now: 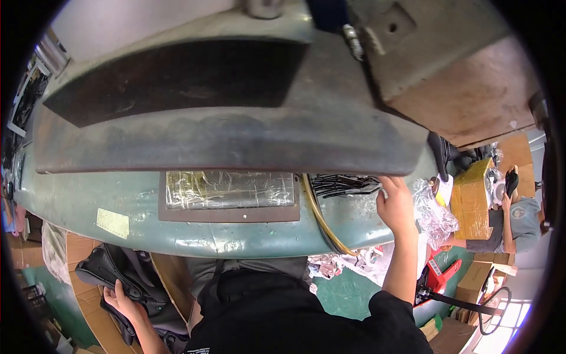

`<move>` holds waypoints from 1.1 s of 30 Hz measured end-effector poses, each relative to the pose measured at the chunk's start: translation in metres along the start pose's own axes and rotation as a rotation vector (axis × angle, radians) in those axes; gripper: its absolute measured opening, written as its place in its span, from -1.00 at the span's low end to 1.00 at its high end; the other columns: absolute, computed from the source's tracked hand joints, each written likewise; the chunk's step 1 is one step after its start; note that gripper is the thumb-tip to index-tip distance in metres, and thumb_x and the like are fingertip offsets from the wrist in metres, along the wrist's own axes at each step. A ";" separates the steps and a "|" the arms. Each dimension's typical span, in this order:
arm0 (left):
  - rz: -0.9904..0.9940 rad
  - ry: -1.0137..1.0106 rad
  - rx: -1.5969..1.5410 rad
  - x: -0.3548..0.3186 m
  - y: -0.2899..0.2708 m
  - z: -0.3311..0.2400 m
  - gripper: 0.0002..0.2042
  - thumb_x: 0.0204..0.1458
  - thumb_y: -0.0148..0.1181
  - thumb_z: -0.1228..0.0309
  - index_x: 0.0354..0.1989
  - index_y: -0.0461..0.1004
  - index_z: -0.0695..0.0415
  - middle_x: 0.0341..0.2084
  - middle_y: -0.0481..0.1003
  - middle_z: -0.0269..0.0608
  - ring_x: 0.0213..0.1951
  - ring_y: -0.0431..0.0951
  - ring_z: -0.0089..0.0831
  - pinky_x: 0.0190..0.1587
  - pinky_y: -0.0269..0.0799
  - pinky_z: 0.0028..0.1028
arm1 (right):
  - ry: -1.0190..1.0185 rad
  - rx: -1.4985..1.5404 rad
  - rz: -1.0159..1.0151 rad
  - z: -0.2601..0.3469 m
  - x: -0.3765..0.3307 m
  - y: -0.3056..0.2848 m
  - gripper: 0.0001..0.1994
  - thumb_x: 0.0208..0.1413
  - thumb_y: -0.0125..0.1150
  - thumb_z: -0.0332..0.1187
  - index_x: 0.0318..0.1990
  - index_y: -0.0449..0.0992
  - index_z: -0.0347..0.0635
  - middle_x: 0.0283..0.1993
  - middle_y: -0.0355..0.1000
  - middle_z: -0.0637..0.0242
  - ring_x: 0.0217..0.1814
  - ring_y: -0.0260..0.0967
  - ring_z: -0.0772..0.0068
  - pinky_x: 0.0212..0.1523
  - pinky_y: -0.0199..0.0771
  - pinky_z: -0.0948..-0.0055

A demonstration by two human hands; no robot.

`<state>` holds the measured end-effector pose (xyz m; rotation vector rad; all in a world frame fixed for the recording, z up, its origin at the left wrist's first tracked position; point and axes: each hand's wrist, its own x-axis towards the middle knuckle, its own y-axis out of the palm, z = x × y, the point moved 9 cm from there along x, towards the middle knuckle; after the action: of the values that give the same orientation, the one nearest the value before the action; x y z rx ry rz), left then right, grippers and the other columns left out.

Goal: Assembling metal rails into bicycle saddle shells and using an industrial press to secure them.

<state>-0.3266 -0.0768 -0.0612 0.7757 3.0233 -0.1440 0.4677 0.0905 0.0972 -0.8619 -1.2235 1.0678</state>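
My left hand (122,302) is closed on a black moulded piece (109,272) with a padded, curved shape, its thumb on the near edge. That piece is above an open cardboard box (100,312) at the lower left, among other black pieces like it. On the right, my right hand (396,203) reaches over the green table, at the lower edge of a large grey metal machine head (236,138). Its thumb and fingers are apart, and some fingertips are hidden by that edge. Beside it lies a bunch of thin black strips (345,184). Nothing shows in this hand.
A dark plate with a clear-taped block (230,190) lies on the green table (194,239). A yellowish hose (318,212) curves over the table's front edge. Crumpled clear plastic (435,206) and a taped carton (471,194) are at the right, where another person (522,221) holds a black piece.
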 end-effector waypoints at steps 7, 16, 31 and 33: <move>-0.014 -0.133 -0.163 -0.039 0.037 -0.016 -0.69 0.31 0.15 0.50 0.15 0.39 0.40 -0.08 0.58 0.03 -0.14 0.64 -0.22 0.02 0.67 -0.25 | -0.002 -0.107 0.205 -0.028 -0.016 0.038 -0.44 -0.01 0.33 -0.58 0.25 0.50 -0.22 0.05 0.52 0.08 0.14 0.49 -0.05 0.17 0.51 0.08; 0.657 -0.375 -0.324 -0.188 0.229 -0.058 -0.74 0.34 0.01 0.51 0.16 0.33 0.26 -0.14 0.59 0.14 -0.16 0.70 -0.13 -0.01 0.69 -0.14 | -0.113 0.028 0.237 0.048 0.014 0.015 -0.40 -0.13 0.29 -0.47 0.20 0.48 -0.30 -0.06 0.48 0.03 0.00 0.50 -0.12 0.10 0.53 0.02; 0.960 1.452 0.660 -0.174 0.345 -0.227 -0.48 -0.07 0.54 0.35 0.10 0.59 0.21 -0.07 0.62 -0.05 0.09 0.61 0.02 0.13 0.57 -0.13 | 0.340 0.992 0.209 0.067 -0.077 0.012 -0.43 -0.12 0.44 -0.70 0.16 0.52 -0.37 -0.40 0.37 0.53 -0.41 0.22 0.72 -0.34 0.27 0.62; 1.356 0.950 0.710 -0.126 0.357 -0.182 -0.51 -0.11 0.59 0.31 0.01 0.59 0.17 -0.17 0.60 -0.05 -0.01 0.61 0.06 0.02 0.57 -0.16 | 0.273 1.049 0.259 0.105 -0.072 0.027 -0.39 -0.12 0.46 -0.74 0.19 0.53 -0.35 -0.41 0.33 0.55 -0.38 0.28 0.73 -0.30 0.28 0.66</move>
<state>-0.0428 0.1910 0.0946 3.3860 2.0111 -0.9961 0.3588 0.0260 0.0672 -0.3092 -0.2104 1.5118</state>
